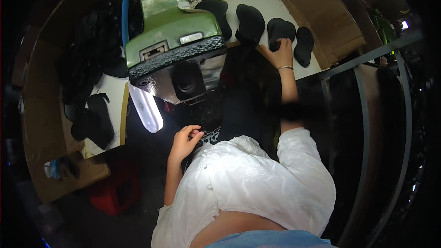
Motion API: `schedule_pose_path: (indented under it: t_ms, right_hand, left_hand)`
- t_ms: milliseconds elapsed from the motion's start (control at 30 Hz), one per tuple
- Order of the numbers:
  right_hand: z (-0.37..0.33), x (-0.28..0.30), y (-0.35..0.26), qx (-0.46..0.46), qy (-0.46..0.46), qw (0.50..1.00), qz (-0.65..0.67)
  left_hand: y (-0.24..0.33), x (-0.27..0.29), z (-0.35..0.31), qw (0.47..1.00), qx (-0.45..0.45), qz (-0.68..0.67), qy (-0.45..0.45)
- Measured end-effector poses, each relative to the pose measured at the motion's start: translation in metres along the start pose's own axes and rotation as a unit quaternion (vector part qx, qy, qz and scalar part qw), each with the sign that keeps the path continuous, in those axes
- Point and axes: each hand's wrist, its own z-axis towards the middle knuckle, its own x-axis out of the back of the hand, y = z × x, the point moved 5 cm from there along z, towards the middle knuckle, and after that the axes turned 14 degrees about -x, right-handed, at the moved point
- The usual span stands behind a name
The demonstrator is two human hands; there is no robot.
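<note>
Several black shoe-sole-shaped pieces stand in a row on the white tabletop (317,68) at the far right. My right hand (279,55) reaches out to one folded-looking black shoe piece (281,28), with its fingers closed on the near end. A narrower black shoe piece (303,46) lies to the right of that hand, and a broader black shoe piece (250,24) to the left. My left hand (185,141) hovers by my lap, fingers loosely bent and a little apart, with nothing visible in them. Beside it is a patch of patterned cloth (210,137).
A green machine head (172,32) juts in at upper middle, with a lit white lamp (146,108) below it. Heaped black pieces (92,55) fill the left side, within cardboard walls (43,87). A red stool (115,193) stands lower left, and a metal rack (363,110) at right.
</note>
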Motion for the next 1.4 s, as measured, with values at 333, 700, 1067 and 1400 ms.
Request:
schedule_pose_path:
  t_ms: [333, 700, 1067, 1400]
  right_hand:
    - [0.034, 0.003, 0.002, -0.16, -0.012, 0.984, -0.083]
    - [0.022, -0.009, 0.043, -0.092, -0.037, 0.993, -0.061]
    - [-0.076, 0.01, -0.012, 0.148, 0.058, 0.98, 0.119]
    - [-0.271, -0.013, -0.114, 0.053, -0.631, 0.695, 0.341]
  left_hand:
    - [-0.008, 0.038, -0.01, 0.99, 0.016, 0.033, 0.136]
    - [-0.006, 0.207, -0.066, 0.657, 0.111, 0.561, 0.492]
    - [0.02, 0.234, -0.073, 0.687, 0.0, 0.514, 0.513]
    - [0.081, 0.027, 0.028, 0.946, -0.128, -0.224, 0.198]
